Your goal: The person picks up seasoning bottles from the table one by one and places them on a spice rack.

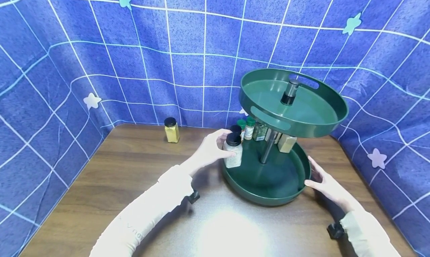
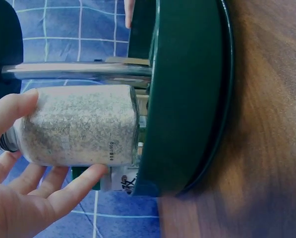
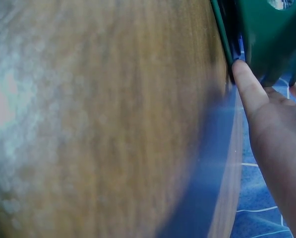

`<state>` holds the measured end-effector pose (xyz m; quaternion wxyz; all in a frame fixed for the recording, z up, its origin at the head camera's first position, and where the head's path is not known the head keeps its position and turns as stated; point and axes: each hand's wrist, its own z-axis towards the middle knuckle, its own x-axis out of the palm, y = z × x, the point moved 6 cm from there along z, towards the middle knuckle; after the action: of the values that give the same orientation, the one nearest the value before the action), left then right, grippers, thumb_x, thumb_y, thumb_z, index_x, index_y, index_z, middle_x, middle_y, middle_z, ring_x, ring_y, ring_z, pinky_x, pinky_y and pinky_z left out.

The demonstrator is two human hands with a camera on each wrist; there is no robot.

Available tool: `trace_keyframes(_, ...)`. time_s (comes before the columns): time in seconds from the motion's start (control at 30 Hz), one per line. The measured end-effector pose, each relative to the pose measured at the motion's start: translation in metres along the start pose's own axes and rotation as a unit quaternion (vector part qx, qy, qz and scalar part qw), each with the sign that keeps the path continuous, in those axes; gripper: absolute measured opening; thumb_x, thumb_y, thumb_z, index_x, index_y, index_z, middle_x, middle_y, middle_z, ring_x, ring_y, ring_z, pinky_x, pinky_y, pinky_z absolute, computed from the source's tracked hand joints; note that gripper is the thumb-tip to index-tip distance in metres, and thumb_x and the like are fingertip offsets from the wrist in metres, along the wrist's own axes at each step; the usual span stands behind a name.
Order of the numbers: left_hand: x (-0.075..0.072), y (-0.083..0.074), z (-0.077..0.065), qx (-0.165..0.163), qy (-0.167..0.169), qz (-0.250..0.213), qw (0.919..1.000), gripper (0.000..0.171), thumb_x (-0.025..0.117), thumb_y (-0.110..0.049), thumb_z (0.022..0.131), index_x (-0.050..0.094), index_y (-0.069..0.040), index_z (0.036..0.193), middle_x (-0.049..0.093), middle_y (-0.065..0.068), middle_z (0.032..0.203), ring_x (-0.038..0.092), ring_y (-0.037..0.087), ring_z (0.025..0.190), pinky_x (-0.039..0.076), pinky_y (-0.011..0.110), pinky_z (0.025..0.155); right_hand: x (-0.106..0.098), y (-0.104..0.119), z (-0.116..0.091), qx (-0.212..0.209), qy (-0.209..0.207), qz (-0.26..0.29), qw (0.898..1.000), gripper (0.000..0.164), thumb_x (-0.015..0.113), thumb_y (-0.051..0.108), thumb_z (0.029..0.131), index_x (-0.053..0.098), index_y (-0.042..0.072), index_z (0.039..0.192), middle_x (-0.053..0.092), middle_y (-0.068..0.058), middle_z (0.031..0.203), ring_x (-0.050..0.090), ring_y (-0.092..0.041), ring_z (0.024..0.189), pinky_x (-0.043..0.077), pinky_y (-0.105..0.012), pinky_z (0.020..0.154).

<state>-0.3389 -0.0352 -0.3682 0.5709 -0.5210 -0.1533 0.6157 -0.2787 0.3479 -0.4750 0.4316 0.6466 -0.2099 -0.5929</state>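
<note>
My left hand [image 1: 211, 149] grips a clear, black-lidded jar of pale flakes [image 1: 233, 156], thumb on one side and fingers on the other. The jar is upright at the left side of the green two-tier turntable [image 1: 273, 197]. In the left wrist view the jar [image 2: 83, 125] has its base just above the lower tray's rim [image 2: 155, 99]. On the right side my right hand [image 1: 327, 184] touches the lower tray's outer wall with thumb and fingers extended. In the right wrist view a straight digit of that hand [image 3: 274, 119] meets the green wall.
Several spice jars, including a green-capped bottle [image 1: 249, 128], stand along the lower tray's back, with a tan box [image 1: 286, 143] behind the pole [image 1: 269, 149]. The upper tray [image 1: 312, 107] overhangs them. A black-lidded yellow jar [image 1: 172, 132] stands at the table's back left. Blue cloth hangs behind.
</note>
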Motion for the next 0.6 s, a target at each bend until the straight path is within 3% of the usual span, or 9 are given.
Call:
trace_keyframes(0.07,0.001,0.001,-0.001,0.002,-0.002,0.0,1.0,0.062,0.086,-0.012,0.066,0.058,-0.009,0.121,0.065,0.006,0.117,0.058,0.016,0.11,0.046,0.032,0.096,0.0,0.0,0.0,0.001,-0.001,-0.001,1.0,0.081,0.059,0.014,0.093,0.004,0.019,0.153,0.019,-0.029,0.151,0.027,-0.052,0.128,0.03,-0.001,0.089)
trace_keyframes(0.2,0.001,-0.002,-0.005,0.001,0.0,0.008,1.0,0.059,0.085,-0.012,0.067,0.058,-0.009,0.12,0.065,0.004,0.116,0.058,0.015,0.108,0.046,0.033,0.094,0.0,-0.001,0.0,-0.003,-0.002,0.006,1.0,0.08,0.059,0.014,0.093,0.005,0.019,0.153,0.018,-0.029,0.151,0.036,-0.008,0.132,0.03,-0.001,0.089)
trace_keyframes(0.3,0.002,-0.001,-0.006,0.008,-0.001,0.013,0.9999,0.059,0.085,-0.013,0.067,0.059,-0.009,0.12,0.066,0.003,0.116,0.059,0.015,0.108,0.046,0.035,0.095,0.0,-0.001,0.0,-0.01,-0.003,0.009,1.0,0.08,0.059,0.013,0.093,0.006,0.018,0.153,0.019,-0.03,0.15,0.033,0.012,0.121,0.03,-0.001,0.089)
trace_keyframes(0.43,0.005,0.006,-0.006,0.015,-0.011,0.014,0.9997,0.06,0.086,-0.013,0.066,0.059,-0.009,0.119,0.067,0.004,0.114,0.06,0.016,0.106,0.047,0.037,0.094,0.0,0.0,-0.001,-0.014,-0.007,0.002,1.0,0.08,0.059,0.012,0.093,0.007,0.017,0.153,0.021,-0.032,0.149,0.035,0.009,0.121,0.031,-0.001,0.089)
trace_keyframes(0.47,0.006,0.006,-0.007,0.011,-0.015,0.016,0.9997,0.061,0.086,-0.013,0.066,0.058,-0.009,0.12,0.067,0.005,0.114,0.061,0.017,0.105,0.047,0.037,0.093,0.0,0.0,-0.001,-0.014,-0.007,0.001,1.0,0.08,0.06,0.013,0.093,0.007,0.017,0.153,0.021,-0.032,0.148,0.033,0.014,0.118,0.03,-0.001,0.089)
trace_keyframes(0.6,0.009,0.008,-0.009,-0.011,-0.03,0.037,0.9988,0.062,0.086,-0.015,0.065,0.057,-0.009,0.12,0.067,0.007,0.111,0.062,0.018,0.096,0.05,0.039,0.084,0.0,0.001,-0.001,-0.015,-0.008,-0.001,1.0,0.08,0.06,0.012,0.092,0.007,0.017,0.153,0.021,-0.032,0.148,0.034,0.012,0.119,0.03,-0.001,0.09)
